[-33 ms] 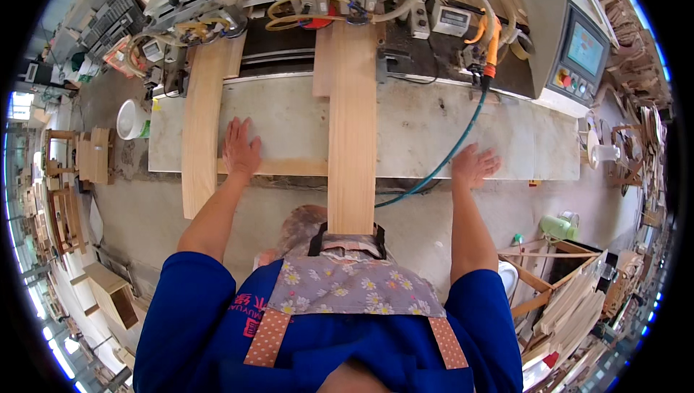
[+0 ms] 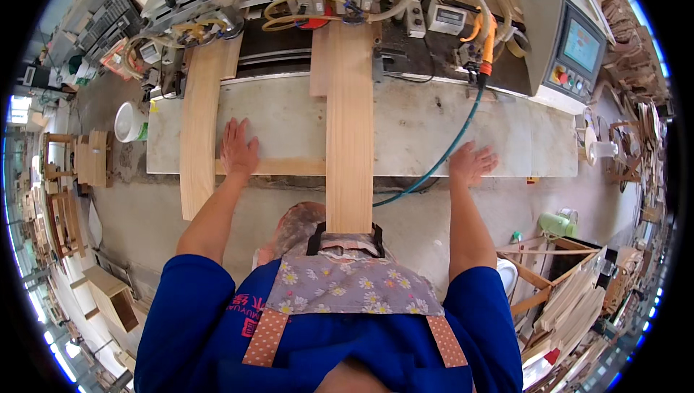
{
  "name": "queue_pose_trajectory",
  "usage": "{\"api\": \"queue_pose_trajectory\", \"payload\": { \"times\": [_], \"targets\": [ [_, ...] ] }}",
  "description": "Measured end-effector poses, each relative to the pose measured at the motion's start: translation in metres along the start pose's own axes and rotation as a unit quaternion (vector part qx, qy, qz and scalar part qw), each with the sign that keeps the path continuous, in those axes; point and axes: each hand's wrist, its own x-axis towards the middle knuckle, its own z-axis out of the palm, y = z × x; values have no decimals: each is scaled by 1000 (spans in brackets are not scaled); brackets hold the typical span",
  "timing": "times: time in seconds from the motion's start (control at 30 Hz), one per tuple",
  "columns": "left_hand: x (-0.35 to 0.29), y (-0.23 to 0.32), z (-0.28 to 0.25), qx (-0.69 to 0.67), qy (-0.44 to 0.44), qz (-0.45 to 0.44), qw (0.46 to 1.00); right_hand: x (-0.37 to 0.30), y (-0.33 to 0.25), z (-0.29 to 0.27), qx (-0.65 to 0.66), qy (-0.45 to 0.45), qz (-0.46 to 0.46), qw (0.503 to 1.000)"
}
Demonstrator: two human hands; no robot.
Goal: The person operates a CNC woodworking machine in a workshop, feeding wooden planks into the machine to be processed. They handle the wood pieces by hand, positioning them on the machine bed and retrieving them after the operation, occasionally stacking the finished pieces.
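Observation:
My left hand [image 2: 239, 148] rests flat on the pale machine table [image 2: 278, 122], fingers spread, between two long wooden boards. Just left of it lies the left board [image 2: 199, 125], its near end sticking out past the table's front edge. The middle board [image 2: 350, 133] reaches from under the machine's clamps toward my apron. Between these two, a narrow wood strip [image 2: 289, 167] runs along the front edge, beside my left wrist. My right hand [image 2: 473, 164] lies open at the table's front edge, right of a teal air hose [image 2: 452, 153]. Neither hand holds anything.
Along the back stands a woodworking machine with yellow hoses [image 2: 300, 13]. An orange air gun [image 2: 487, 46] hangs at its right, near a control panel with a screen [image 2: 580, 46]. A white bucket [image 2: 130, 121] stands left. Wood pieces [image 2: 575, 313] are stacked at the lower right.

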Motion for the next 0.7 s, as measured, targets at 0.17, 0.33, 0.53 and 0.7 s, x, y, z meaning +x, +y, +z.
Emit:
{"api": "queue_pose_trajectory", "payload": {
  "times": [0.17,0.33,0.53,0.7],
  "targets": [
    [4,1,-1,-13,13,8,1000,-1,-5,1,12,12,14,1000],
    [3,3,-3,-6,-10,-13,1000,0,1,5,14,25,0,1000],
    [5,-4,0,3,8,26,1000,-4,-3,-2,11,13,10,1000],
    [10,-2,-2,-1,12,21,1000,1,-3,5,13,34,5,999]
  ]
}}
